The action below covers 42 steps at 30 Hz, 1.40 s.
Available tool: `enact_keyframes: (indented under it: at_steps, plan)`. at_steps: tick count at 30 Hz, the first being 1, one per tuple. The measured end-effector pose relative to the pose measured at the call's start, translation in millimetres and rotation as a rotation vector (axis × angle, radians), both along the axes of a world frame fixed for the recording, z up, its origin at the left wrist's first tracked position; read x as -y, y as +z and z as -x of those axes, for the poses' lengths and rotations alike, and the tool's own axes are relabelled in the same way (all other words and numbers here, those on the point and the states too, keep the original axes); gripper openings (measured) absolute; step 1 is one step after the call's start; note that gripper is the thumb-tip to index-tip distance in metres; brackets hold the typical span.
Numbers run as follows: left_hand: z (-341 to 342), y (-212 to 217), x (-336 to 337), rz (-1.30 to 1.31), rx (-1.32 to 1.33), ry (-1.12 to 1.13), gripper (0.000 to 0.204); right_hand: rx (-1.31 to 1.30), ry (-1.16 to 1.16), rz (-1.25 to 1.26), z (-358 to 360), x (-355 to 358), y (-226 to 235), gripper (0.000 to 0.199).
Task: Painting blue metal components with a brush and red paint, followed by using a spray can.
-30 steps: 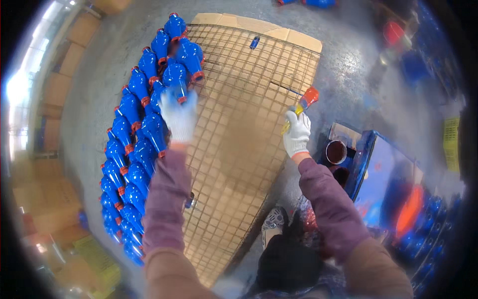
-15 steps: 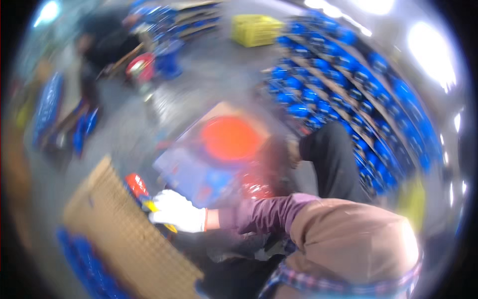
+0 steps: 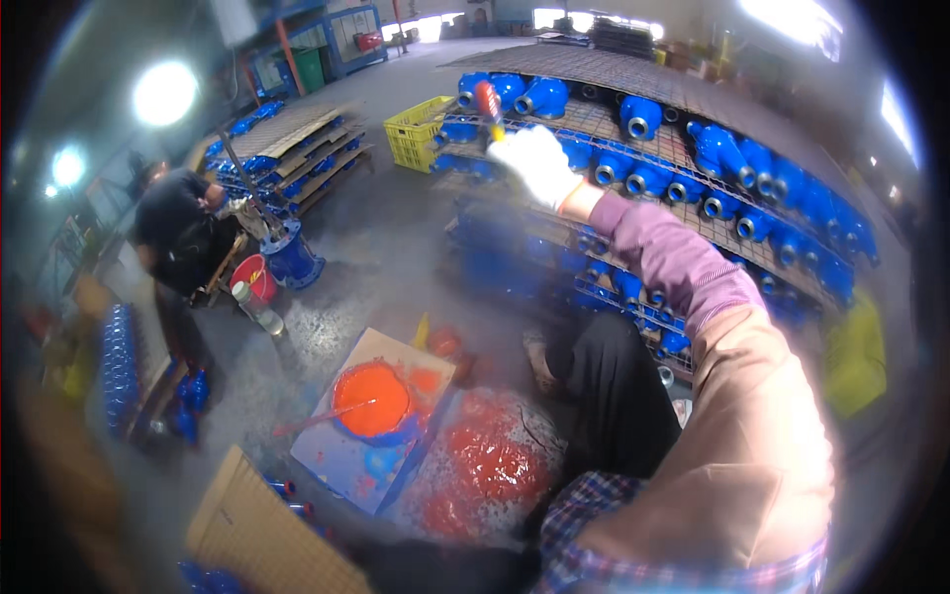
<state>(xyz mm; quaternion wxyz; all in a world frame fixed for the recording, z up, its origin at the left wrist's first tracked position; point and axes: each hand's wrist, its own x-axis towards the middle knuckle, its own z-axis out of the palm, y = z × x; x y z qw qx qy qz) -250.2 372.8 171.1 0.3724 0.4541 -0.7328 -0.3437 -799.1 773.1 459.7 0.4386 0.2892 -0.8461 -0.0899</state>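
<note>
My right hand, in a white glove, is raised and stretched out in front of the rack of blue castings. Its fingers are closed around a slim item with a red end and a yellow band; the exact kind is not clear. Behind the hand, blue pipe-like castings sit in rows on wire-mesh shelves. Below, a round pan of bright orange paint rests on a paint-stained board, with a thin stick or brush across its rim. My left hand is out of view.
Red paint covers sheeting beside the board. A cardboard sheet stands at the lower left. Farther off, a person in dark clothes bends near a red bucket and a blue casting. A yellow crate stands behind.
My right hand has swung from the cardboard at the lower left up to the rack, still holding the red-and-yellow item. The view has tilted up, showing more of the hall.
</note>
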Motion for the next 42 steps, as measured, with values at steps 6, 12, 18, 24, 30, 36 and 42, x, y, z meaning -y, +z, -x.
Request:
enact_keyframes:
  at_steps: [6,12,18,24,30,36,42]
  plan:
    - [-29.5,41.6,-22.7,0.092,0.037,0.146,0.027,0.009,-0.152,0.082,139.8,-71.1,15.5,0.027]
    - [-78.0,85.8,-45.7,0.165,0.04,0.265,0.026,0.348,-0.103,0.316,181.3,-73.8,22.4,0.041]
    - [-62.1,149.4,-51.3,0.209,0.039,0.359,0.029,0.341,0.08,0.314,111.6,-107.6,38.4,0.031]
    - [40.4,220.8,-68.1,0.34,0.019,-0.061,0.027,1.482,1.121,1.072,-43.7,-106.0,89.1,0.014]
    - [173.0,219.0,-143.7,-0.001,-0.367,-0.862,0.026,1.091,1.133,0.437,-164.9,-52.6,83.7,0.03]
    - [181.0,168.3,-201.3,-1.623,-0.776,-1.34,0.093,1.498,1.416,0.738,-216.3,44.6,-4.1,0.033]
    - [125.1,148.3,-169.7,-1.654,-0.937,-0.887,0.09,1.867,1.109,1.142,-207.9,99.0,-76.6,0.03]
